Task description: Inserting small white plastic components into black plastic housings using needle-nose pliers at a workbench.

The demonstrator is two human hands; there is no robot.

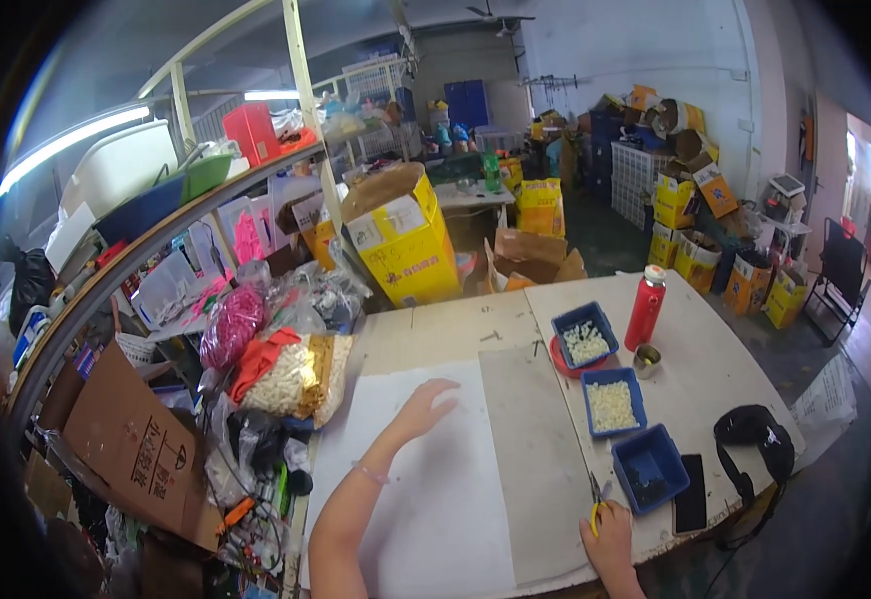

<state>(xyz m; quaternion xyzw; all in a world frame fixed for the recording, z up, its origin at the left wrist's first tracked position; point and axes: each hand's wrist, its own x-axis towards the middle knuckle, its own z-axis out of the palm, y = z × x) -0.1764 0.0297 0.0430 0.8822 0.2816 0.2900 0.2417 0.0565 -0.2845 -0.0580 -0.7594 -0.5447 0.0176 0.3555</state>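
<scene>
My left hand [425, 407] hovers above a white sheet [435, 499] on the table, its fingers stretched out and holding nothing. At the near right, my right hand [610, 541] is closed around yellow-handled scissors [596, 511], whose dark blades point away from me. Just beyond that hand sits a blue tray [667, 436] with dark contents I cannot make out. Farther away, a second blue tray [638, 377] holds small pale pieces. The farthest blue tray [561, 325], also with whitish pieces, rests partly over a red dish [557, 357].
A red bottle [645, 311] and a small metal cup [646, 360] stand beside the trays. To their near side lie a black flat object [691, 494] and a black strap [755, 439]. Bagged goods [286, 374] and a cardboard box [136, 439] crowd the left, below a shelf [146, 240].
</scene>
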